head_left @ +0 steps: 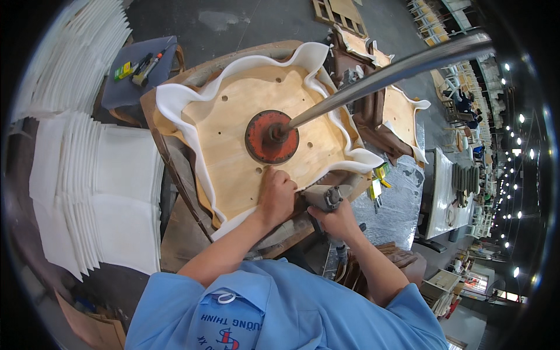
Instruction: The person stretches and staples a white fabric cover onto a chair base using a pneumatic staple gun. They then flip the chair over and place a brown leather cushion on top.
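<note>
The left hand [276, 195] presses flat, fingers bent, on the near edge of a plywood seat board [245, 128], holding down the covering there. The right hand [336, 220] is clenched around the grip of a grey staple gun [322, 197], whose nose points at the board's edge just beside the left hand.

The board lies upside down on a workbench [181, 175], with white foam padding [175, 99] curling up around its rim in waves. A round red clamp disc [271, 136] sits on the middle of the board, and a long steel bar [396, 70] runs from it up and to the right.

Behind the board, another seat [399, 114] with brown covering and white padding lies near the bar. To the left, stacks of white foam sheets [111, 186] rest well apart from the hands. At the upper left, a small grey table [125, 87] carries a few small tools [143, 67]. Small yellow-green boxes [378, 181] lie just right of the staple gun.
</note>
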Available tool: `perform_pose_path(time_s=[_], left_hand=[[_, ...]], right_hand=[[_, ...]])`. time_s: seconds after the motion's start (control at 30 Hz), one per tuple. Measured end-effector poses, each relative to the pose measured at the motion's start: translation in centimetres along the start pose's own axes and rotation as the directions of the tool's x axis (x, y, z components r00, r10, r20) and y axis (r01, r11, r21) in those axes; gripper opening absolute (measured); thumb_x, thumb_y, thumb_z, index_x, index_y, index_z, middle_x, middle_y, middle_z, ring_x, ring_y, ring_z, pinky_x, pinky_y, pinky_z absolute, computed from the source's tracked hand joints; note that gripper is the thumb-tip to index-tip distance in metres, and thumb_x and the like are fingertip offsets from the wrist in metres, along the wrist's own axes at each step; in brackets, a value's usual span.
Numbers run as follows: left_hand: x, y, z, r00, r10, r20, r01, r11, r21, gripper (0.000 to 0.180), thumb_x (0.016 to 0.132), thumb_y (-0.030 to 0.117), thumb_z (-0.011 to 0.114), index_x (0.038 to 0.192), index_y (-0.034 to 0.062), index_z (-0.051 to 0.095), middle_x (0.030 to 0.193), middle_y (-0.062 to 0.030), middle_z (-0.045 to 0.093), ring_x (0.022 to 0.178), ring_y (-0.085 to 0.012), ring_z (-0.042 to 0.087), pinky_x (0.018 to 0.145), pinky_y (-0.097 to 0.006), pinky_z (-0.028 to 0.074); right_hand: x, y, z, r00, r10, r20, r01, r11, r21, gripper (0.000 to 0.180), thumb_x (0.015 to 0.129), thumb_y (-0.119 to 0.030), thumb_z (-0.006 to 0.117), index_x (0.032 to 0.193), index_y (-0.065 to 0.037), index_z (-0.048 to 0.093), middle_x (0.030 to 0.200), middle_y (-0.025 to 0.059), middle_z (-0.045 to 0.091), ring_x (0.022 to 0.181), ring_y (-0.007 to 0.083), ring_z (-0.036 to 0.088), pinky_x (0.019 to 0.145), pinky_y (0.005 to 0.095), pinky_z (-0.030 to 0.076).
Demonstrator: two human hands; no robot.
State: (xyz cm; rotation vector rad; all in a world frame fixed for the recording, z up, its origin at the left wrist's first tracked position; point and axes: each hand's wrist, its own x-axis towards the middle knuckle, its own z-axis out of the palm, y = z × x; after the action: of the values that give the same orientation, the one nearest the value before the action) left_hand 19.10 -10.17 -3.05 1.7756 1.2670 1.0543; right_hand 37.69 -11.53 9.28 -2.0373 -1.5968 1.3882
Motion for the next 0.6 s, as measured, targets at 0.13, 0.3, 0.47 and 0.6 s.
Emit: perform_pose_path(time_s=[0.13,0.3,0.47,0.6], left_hand=[[-0.7,0.0,-1.7,0.992,-0.121,0.025,0.121,0.993,0.015,0.008,0.084,0.005,0.076,0.092,0.0035,0.076,0.11,-0.0141,0.059,0.117,-0.0388,0.053,0.117,-0.055,0.04],[-0.5,1.0,-1.1,0.998,-0.062,-0.023,0.064,0.995,0.075,0.006,0.083,0.008,0.078,0.088,0.0065,0.076,0.108,-0.0115,0.058,0.118,-0.0383,0.052,0.121,-0.058,0.036],[-0.3,1.3,-0.7,0.994,-0.097,-0.041,0.1,0.991,0.092,0.008,0.085,0.011,0.079,0.082,0.0078,0.073,0.107,-0.0103,0.058,0.117,-0.0367,0.052,0.124,-0.06,0.032],[-0.2,1.3,-0.4,0.99,-0.134,-0.036,0.137,0.987,0.088,0.009,0.085,0.012,0.079,0.081,0.0075,0.073,0.107,-0.01,0.058,0.116,-0.0355,0.053,0.124,-0.059,0.031]], right_hand=[[-0.3,-0.2,-0.4,0.997,0.071,0.031,-0.074,0.988,0.134,0.036,0.093,-0.02,0.083,0.123,-0.002,0.074,0.083,0.0061,0.073,0.058,0.0132,0.065,0.057,0.0318,0.053],[-1.2,0.3,-0.5,0.998,0.062,0.034,-0.066,0.986,0.155,0.036,0.094,-0.018,0.083,0.123,0.0,0.073,0.083,0.0046,0.072,0.059,0.0112,0.065,0.056,0.0299,0.052],[-1.4,-0.5,0.0,0.994,0.096,0.057,-0.103,0.986,0.13,0.036,0.093,-0.018,0.083,0.123,0.0,0.073,0.082,0.0043,0.071,0.06,0.0112,0.064,0.056,0.0308,0.052],[-1.3,-0.6,0.2,0.99,0.126,0.065,-0.132,0.985,0.114,0.037,0.093,-0.018,0.083,0.124,0.0,0.073,0.081,0.0045,0.071,0.06,0.0118,0.064,0.057,0.0316,0.052]])
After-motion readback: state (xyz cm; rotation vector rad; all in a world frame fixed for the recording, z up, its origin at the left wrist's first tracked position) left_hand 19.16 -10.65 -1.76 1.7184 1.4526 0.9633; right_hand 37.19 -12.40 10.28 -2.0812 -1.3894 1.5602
